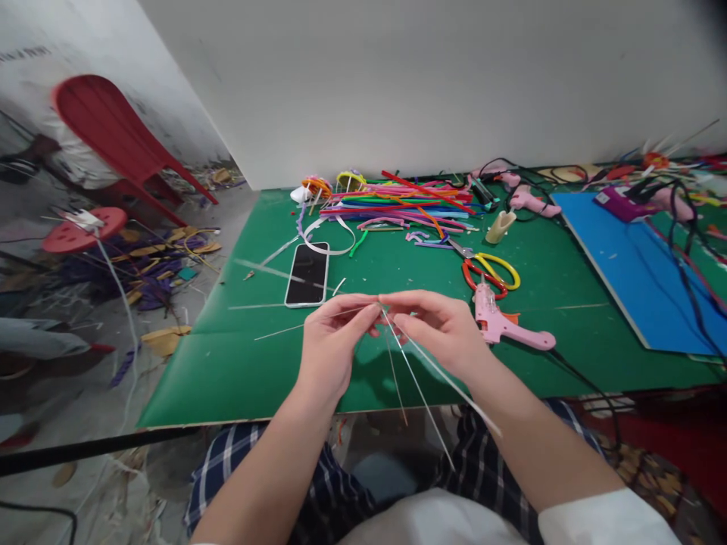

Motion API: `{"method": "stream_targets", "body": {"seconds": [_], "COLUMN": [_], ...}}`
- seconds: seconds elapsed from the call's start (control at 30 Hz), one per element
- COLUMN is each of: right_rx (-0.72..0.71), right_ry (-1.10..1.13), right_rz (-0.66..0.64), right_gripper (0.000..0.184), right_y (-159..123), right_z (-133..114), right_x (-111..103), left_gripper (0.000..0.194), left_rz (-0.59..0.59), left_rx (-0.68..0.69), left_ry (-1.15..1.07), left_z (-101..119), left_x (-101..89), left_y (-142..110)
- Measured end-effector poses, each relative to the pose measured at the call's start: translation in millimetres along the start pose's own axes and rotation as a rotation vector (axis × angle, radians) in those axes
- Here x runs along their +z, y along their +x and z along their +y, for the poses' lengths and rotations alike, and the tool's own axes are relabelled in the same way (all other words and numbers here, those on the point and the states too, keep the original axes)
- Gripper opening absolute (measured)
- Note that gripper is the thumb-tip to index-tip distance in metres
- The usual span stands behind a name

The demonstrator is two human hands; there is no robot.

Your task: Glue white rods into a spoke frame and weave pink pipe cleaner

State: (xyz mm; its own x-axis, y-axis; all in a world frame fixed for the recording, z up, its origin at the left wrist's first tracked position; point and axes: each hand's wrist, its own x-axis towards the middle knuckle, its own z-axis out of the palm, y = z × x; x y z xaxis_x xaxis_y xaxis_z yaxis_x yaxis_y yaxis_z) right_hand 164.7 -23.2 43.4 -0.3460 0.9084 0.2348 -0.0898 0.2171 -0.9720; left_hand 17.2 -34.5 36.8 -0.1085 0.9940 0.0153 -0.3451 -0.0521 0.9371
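Both of my hands meet above the green tabletop, fingertips almost touching. My left hand (332, 337) is closed in a pinch on thin pale sticks (417, 378); one end pokes out to its left. My right hand (446, 329) pinches the same bundle from the other side. Several of the sticks fan down toward my lap, and one at the right looks thicker and white. Where they join is hidden by my fingers. Close to my right hand lies a pink glue gun (500, 322), with red and yellow-handled scissors (491, 272) behind it.
A phone (307, 275) lies left of my hands on the green table (227, 378). Colourful pipe cleaners (397, 200) are piled at the back. A blue board (636, 280), cables and more glue guns (534, 200) occupy the right. A red chair (107, 144) stands left.
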Motion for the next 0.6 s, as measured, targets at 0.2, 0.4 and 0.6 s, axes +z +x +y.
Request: {"method": "stream_targets", "body": {"seconds": [0.2,0.4,0.6], "right_rx": [0.244,0.256,0.247], "right_ry": [0.091,-0.054,-0.107], "right_rz": [-0.014,0.136,0.150], "right_gripper": [0.032,0.022,0.018], "right_y": [9.0,10.6,11.2], "right_z": [11.8,15.0,16.6], "right_x": [-8.3,-2.7,-0.9], "left_gripper": [0.023,0.024,0.021], "left_rz": [0.055,0.035,0.010], "left_rx": [-0.131,-0.186,-0.150], "left_ry": [0.075,0.075,0.161], "left_z": [-1.1,-5.5,-8.6], "left_x": [0.0,0.5,-1.4], "left_y": [4.1,2.9,4.0]}}
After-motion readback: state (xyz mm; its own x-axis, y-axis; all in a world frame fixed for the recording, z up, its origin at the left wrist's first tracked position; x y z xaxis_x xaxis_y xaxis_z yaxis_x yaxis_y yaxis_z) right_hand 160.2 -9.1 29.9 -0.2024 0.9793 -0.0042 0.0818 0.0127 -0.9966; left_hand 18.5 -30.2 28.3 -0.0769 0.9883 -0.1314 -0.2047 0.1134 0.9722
